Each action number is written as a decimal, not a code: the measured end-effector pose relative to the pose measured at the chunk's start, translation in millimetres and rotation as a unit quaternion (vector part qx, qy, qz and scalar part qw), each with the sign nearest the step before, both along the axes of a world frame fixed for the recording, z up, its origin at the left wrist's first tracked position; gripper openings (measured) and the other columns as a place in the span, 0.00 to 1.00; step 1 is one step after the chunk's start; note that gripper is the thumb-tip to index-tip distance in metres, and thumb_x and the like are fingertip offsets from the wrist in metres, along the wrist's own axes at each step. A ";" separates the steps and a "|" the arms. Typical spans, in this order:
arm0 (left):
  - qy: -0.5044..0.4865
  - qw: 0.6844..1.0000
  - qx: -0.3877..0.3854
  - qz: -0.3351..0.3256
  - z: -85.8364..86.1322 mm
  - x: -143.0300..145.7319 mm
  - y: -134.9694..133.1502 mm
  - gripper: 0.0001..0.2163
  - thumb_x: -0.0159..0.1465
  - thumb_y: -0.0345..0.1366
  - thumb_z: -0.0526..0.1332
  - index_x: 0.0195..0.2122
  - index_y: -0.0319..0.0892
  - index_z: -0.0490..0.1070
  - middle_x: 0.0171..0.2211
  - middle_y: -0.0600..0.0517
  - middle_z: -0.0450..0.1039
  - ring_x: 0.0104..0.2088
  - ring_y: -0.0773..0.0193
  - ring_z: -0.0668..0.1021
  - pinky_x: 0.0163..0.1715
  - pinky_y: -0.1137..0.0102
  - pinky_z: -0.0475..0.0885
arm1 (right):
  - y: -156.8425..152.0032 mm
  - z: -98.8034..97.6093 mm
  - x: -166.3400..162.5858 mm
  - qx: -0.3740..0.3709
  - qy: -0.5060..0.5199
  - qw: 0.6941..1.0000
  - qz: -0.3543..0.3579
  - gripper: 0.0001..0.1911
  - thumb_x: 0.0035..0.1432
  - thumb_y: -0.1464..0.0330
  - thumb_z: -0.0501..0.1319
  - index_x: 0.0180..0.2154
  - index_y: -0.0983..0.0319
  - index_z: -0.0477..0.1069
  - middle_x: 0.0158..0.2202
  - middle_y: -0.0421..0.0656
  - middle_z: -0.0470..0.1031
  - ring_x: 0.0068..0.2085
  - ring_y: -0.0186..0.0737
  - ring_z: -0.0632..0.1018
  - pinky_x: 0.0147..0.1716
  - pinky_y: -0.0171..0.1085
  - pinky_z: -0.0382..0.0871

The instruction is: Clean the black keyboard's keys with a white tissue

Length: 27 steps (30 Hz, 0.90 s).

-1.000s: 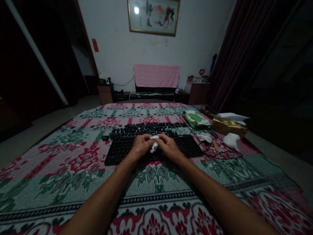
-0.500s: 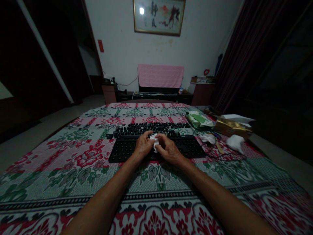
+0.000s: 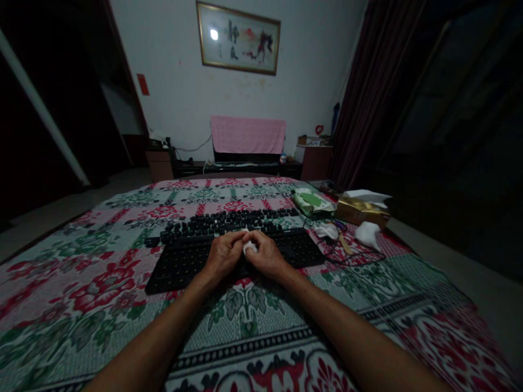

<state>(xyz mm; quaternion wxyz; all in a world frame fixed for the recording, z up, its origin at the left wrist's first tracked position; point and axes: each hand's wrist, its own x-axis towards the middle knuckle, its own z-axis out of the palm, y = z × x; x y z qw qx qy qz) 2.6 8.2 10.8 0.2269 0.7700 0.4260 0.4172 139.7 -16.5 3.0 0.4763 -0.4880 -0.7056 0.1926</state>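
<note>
My left hand [image 3: 220, 256] and my right hand [image 3: 265, 255] meet over a black keyboard base [image 3: 180, 261] that lies on a floral cloth [image 3: 106, 283]. Both hands are closed on a small crumpled white tissue [image 3: 248, 247] held between their fingertips. Just behind the base lies a row of loose black keycaps [image 3: 229, 220]. The room is dim and most of the tissue is hidden by my fingers.
To the right lie a green tissue packet [image 3: 311, 200], a gold box [image 3: 362, 211], white crumpled tissues [image 3: 366, 234] and a dark cable [image 3: 351, 256]. Far off stand a low cabinet with a pink cloth [image 3: 247, 134] and a framed picture [image 3: 237, 38].
The tissue has been gathered tighter between my fingers, so less of it shows. My head has turned, shifting the whole scene leftward in view.
</note>
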 end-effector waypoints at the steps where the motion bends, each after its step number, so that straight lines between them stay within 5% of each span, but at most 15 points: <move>1: 0.006 1.000 0.003 0.002 0.9 0.2 -0.2 0.16 0.58 0.30 0.52 0.44 0.42 0.74 0.43 0.51 0.76 0.43 0.64 0.76 0.45 0.71 0.69 | 0.2 0.2 0.7 -0.003 0.005 1.000 -0.001 0.13 0.44 0.75 0.53 0.34 0.61 0.67 0.32 0.39 0.70 0.35 0.35 0.71 0.36 0.34 0.65; 14: 0.009 0.998 -0.039 -0.037 -4.0 -4.0 7.8 0.15 0.56 0.35 0.56 0.43 0.43 0.73 0.40 0.50 0.76 0.41 0.60 0.76 0.42 0.68 0.69 | 5.3 -7.1 4.5 -0.020 0.076 0.995 0.068 0.14 0.52 0.74 0.53 0.41 0.60 0.70 0.40 0.41 0.75 0.43 0.37 0.74 0.44 0.37 0.67; 27: 0.023 0.998 -0.047 -0.037 -2.4 -3.0 4.8 0.16 0.57 0.35 0.55 0.45 0.42 0.73 0.42 0.49 0.76 0.42 0.60 0.76 0.44 0.68 0.68 | 4.4 0.5 3.4 0.021 0.019 1.000 0.005 0.14 0.49 0.78 0.55 0.38 0.61 0.72 0.37 0.42 0.74 0.41 0.38 0.73 0.44 0.38 0.66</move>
